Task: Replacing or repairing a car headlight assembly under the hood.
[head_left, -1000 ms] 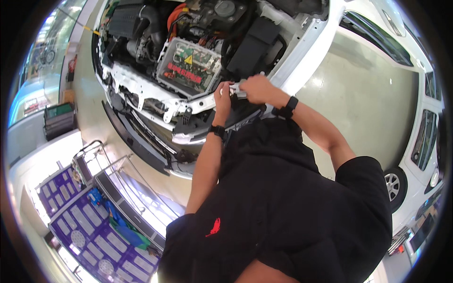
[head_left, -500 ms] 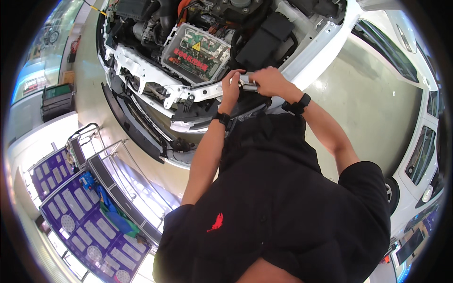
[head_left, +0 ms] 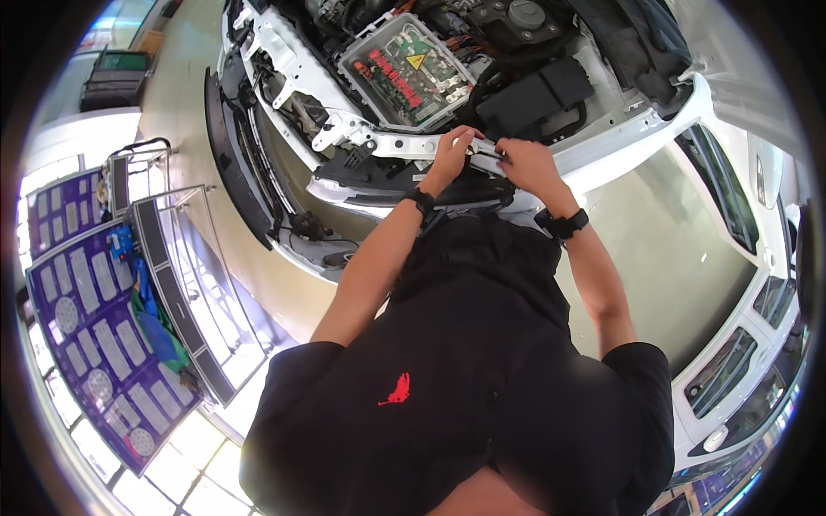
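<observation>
Both hands meet at the front corner of a white car's uncovered engine bay. My left hand point(head_left: 451, 160) is closed, its thumb and fingers pinching at the near end of a pale metallic piece point(head_left: 486, 156). Just right of it, my right hand point(head_left: 531, 168) curls its fingers over the other end of that piece. The kind of piece is too small to tell, and the fingers cover much of it. Left of my hands runs the white front crossmember point(head_left: 401, 144). Behind them sits a clear-covered box of circuit boards point(head_left: 411, 73) with a yellow warning triangle.
A black box point(head_left: 538, 96) lies in the engine bay beyond my right hand, beside the white fender point(head_left: 624, 162). A detached dark bumper point(head_left: 237, 163) hangs at the car's front. Further left stand a metal-framed cart point(head_left: 202, 297) and purple panels point(head_left: 95, 275). Another white car point(head_left: 731, 378) is at right.
The view has turned, so the car and both hands sit further right in the picture. The pale piece between my hands now slants down to the right; my hands remain at the same corner.
</observation>
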Motion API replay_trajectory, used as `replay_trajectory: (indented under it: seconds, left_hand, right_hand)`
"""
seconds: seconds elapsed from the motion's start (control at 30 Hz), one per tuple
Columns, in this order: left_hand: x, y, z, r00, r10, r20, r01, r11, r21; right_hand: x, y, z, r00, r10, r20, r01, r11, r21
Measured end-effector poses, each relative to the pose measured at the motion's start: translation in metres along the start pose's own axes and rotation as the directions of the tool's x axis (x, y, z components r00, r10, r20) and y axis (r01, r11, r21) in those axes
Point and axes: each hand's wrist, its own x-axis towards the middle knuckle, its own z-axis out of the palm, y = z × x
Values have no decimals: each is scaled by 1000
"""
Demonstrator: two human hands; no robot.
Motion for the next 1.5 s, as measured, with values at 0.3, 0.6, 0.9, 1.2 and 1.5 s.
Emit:
replay_trajectory:
  seconds: [0.3,0.6,0.9,1.2,1.5]
  left_hand:
    - [0,-3,-4,998,-26,-63,30,997,64]
    - [0,-7,-4,996,34,84,-53,972,227]
    - [-6,-1,0,1000,8,-7,-7,989,145]
    - [-1,-8,-4,991,-135,17,133,989,69]
    - [-3,-8,-1,1000,27,11,-28,994,104]
  right_hand:
    - [2,-9,4,999,-49,0,49,989,-143]
    - [22,17,-15,918,-230,-322,96,919,-383]
    - [-17,14,-10,988,-58,142,44,994,100]
    - [-5,30,-4,971,-47,-236,-39,937,-348]
    - [-17,32,-11,997,-33,69,50,963,-263]
